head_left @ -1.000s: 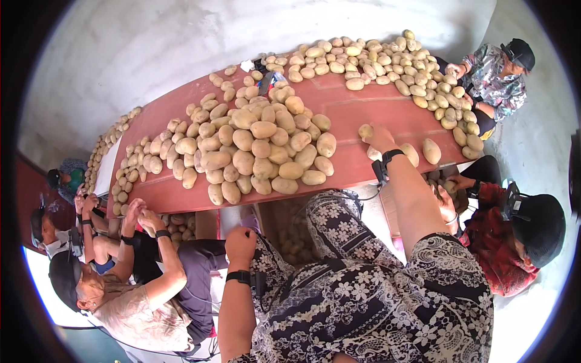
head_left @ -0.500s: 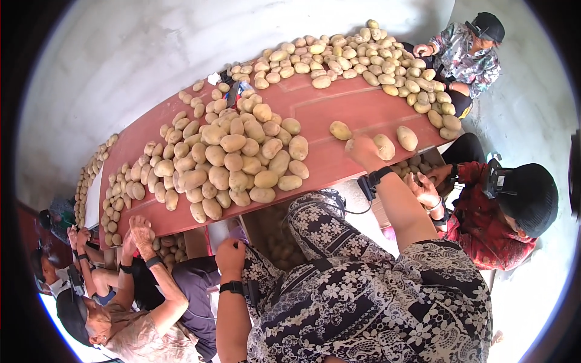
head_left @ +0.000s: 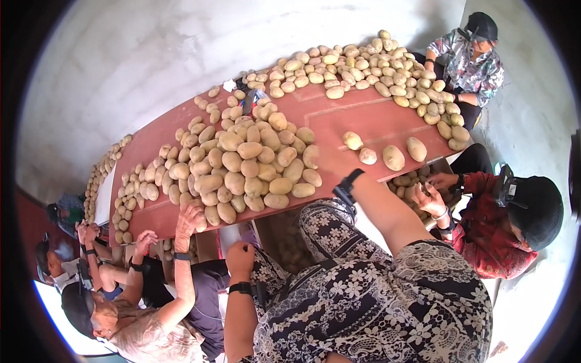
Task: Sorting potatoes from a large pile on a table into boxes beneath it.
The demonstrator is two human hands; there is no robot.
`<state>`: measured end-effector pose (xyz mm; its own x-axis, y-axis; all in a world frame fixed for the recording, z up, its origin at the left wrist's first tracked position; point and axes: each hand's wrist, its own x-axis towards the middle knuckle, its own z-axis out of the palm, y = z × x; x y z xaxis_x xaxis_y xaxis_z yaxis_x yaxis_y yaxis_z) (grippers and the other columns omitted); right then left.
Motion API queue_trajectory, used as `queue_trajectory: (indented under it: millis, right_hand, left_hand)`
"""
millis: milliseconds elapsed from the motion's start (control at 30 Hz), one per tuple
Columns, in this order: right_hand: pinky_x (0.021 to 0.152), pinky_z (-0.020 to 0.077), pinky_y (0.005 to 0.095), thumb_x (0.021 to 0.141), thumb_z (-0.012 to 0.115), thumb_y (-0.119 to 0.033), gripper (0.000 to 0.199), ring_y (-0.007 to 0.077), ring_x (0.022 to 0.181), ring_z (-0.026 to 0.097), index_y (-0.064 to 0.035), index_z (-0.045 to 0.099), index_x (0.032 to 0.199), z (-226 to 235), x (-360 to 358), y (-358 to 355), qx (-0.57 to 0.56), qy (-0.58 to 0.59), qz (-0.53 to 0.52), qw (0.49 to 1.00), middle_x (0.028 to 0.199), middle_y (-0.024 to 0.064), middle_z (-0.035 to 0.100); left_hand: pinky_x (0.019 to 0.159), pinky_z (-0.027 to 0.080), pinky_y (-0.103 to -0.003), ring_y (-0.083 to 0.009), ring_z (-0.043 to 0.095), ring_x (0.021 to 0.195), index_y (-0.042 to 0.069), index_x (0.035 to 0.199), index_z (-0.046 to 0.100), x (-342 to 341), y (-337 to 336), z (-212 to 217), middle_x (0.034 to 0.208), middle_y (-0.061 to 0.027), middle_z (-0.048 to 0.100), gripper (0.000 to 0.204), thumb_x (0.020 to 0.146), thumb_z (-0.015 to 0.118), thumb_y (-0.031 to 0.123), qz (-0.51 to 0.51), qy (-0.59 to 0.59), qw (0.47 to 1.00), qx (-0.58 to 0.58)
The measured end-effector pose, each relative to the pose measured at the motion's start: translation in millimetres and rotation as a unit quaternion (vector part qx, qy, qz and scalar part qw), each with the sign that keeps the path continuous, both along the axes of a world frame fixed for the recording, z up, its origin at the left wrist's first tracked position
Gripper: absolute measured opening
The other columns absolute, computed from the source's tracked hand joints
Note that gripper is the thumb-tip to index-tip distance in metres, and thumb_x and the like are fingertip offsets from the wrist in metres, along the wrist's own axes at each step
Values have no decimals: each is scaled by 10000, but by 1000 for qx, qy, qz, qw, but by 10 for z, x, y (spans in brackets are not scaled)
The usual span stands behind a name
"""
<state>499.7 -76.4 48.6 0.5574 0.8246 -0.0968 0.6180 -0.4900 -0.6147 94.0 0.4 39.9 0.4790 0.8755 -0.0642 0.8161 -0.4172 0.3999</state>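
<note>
My right hand (head_left: 336,162) is smeared by motion over the red tabletop (head_left: 339,115), at the right side of a large potato heap (head_left: 242,160). Its fingers cannot be made out. Just right of it lie several separate potatoes: a yellowish potato (head_left: 352,140), a small pale potato (head_left: 367,156) and two larger ones, one being an oval potato (head_left: 416,149). My left hand (head_left: 240,259) is closed in a fist above my lap, below the table edge. A small dark bit shows at the top of the fist; what it is, I cannot make out.
A long bank of potatoes (head_left: 363,69) lines the table's far side. Below the near edge stand a box of potatoes (head_left: 290,245) and another potato box (head_left: 407,184). Co-workers sit at both sides; a co-worker's hand (head_left: 191,218) touches the heap's near left side.
My right hand has moved left from the loose potatoes toward the heap, uncovering the small pale potato. My left hand stays closed. The left co-worker's hand has reached the heap.
</note>
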Motion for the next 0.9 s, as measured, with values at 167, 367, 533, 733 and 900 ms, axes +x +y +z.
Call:
queue_trajectory:
  millis: [167,367,533,733,900]
  right_hand:
    - [955,484,446,817,670,-367,495,364,1132,588,1,608,1143,-63,-278,302,-63,-26,-167,984,1216,216,613]
    - [939,493,479,790,682,-308,588,410,1122,581,-33,490,1274,59,-73,-34,-2,15,-124,992,1198,230,593]
    - [988,454,476,747,760,-328,589,346,1178,523,-96,540,1242,58,73,-589,-82,-228,-133,961,1250,156,535]
    - [1028,394,478,772,753,-308,576,333,1249,454,-125,520,1267,-97,173,-787,-154,-217,-114,957,1293,131,486]
    - [999,428,473,810,676,-246,379,332,1141,558,-75,633,1145,-272,-146,-476,118,-157,66,978,1171,189,616]
  left_hand:
    - [780,523,-444,-352,667,861,94,885,725,3,-4,-15,916,-132,706,242,800,623,297,7,15,1000,-13]
    - [785,523,-450,-354,666,869,93,882,724,-20,8,-56,920,-135,706,246,807,620,303,5,12,1000,-10]
    - [790,523,-453,-357,664,867,88,881,727,-20,21,-73,922,-140,706,254,806,617,305,2,12,1000,-3]
    - [793,523,-459,-362,659,876,85,852,733,-29,39,-104,922,-162,697,257,800,619,309,7,12,1000,7]
    - [759,514,-495,-381,657,856,79,831,727,-63,43,-162,876,-191,690,270,780,608,316,-4,-7,1000,12]
